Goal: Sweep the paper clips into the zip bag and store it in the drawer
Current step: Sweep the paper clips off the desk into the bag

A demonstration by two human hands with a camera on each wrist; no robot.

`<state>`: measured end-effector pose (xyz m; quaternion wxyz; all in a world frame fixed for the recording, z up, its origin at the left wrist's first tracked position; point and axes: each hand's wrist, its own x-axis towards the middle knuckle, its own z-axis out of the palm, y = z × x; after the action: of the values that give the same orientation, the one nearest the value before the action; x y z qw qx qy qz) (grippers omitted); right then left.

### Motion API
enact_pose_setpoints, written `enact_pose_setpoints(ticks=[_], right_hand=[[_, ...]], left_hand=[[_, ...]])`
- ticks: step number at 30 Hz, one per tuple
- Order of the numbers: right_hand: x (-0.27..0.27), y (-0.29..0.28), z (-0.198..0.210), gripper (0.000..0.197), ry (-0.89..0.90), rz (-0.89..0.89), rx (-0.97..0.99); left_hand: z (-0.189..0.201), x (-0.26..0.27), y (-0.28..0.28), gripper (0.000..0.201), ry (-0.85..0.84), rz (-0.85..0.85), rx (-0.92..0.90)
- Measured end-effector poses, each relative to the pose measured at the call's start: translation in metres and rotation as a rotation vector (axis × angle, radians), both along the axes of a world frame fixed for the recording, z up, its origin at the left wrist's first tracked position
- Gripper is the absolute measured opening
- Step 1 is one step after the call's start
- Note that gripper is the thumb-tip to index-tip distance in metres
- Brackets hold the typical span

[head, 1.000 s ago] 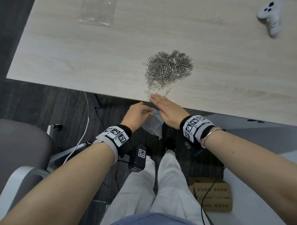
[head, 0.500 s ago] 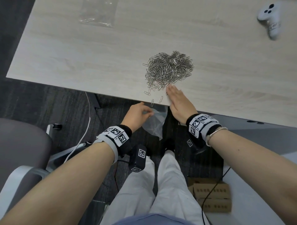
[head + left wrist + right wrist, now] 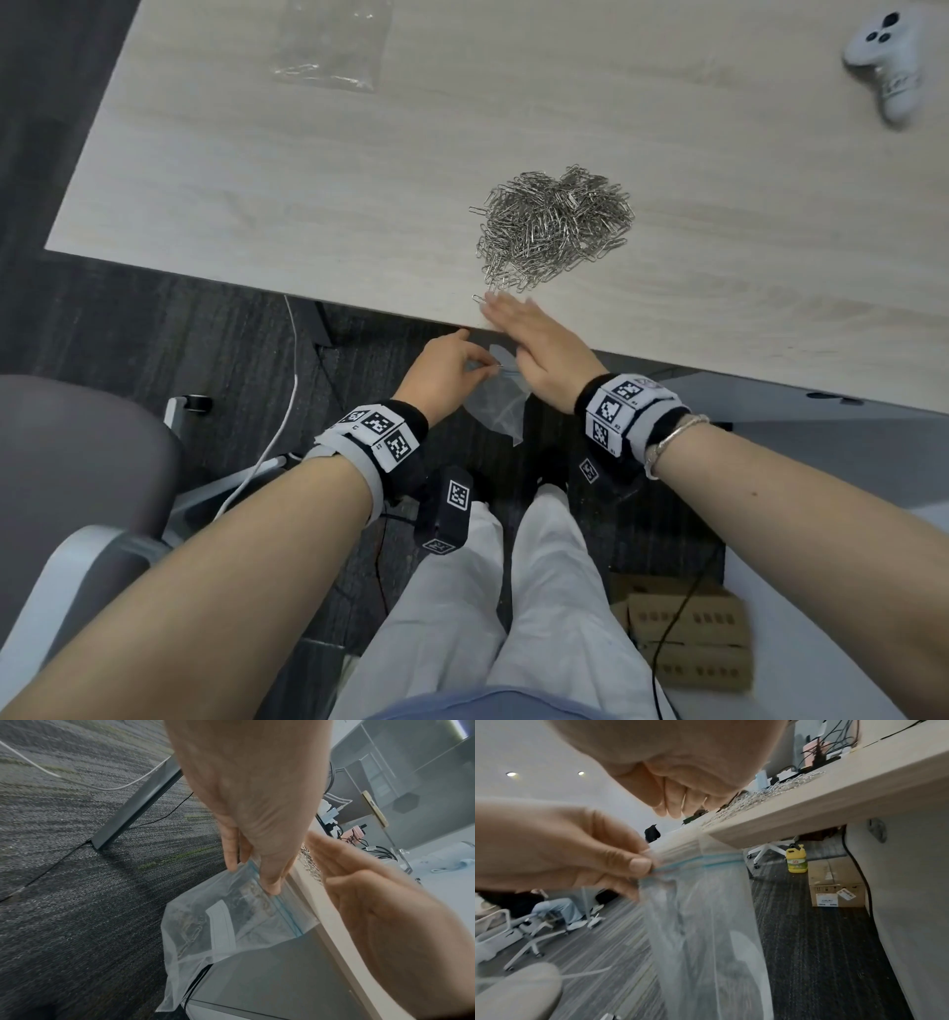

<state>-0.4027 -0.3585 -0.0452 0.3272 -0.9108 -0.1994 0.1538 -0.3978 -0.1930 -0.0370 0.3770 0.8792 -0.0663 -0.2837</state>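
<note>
A heap of silver paper clips (image 3: 554,228) lies on the pale wooden table (image 3: 308,169), close to its near edge. A clear zip bag (image 3: 500,406) with a blue seal hangs just below that edge. My left hand (image 3: 444,372) pinches the zip bag (image 3: 231,923) at its rim between thumb and fingers, and a few clips show inside it. My right hand (image 3: 534,339) lies flat with straight fingers on the table edge, fingertips right by the heap's near side and a loose clip (image 3: 478,298). In the right wrist view the bag (image 3: 706,923) hangs under the table lip.
A second clear bag (image 3: 328,46) lies at the table's far left. A white controller (image 3: 888,56) sits at the far right. Below are a grey chair (image 3: 77,462), a white cable (image 3: 267,452), cardboard boxes (image 3: 688,642) and my legs. No drawer shows.
My right hand went right and forward beside the heap, then swept back left to the table edge over the bag. The two loose clips near the edge are gone. My left hand kept holding the bag.
</note>
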Motion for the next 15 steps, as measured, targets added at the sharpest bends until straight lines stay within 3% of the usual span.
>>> enact_pose_setpoints(ticks=[7,15], right_hand=[[0.051,0.012,0.003,0.052,-0.030,0.022,-0.224],[0.011,0.003,0.002,0.051,0.011,0.148,-0.156]], left_hand=[[0.001,0.004,0.004,0.016,0.034,0.074,0.028],[-0.002,0.003,0.006,0.017,0.011,0.055,0.037]])
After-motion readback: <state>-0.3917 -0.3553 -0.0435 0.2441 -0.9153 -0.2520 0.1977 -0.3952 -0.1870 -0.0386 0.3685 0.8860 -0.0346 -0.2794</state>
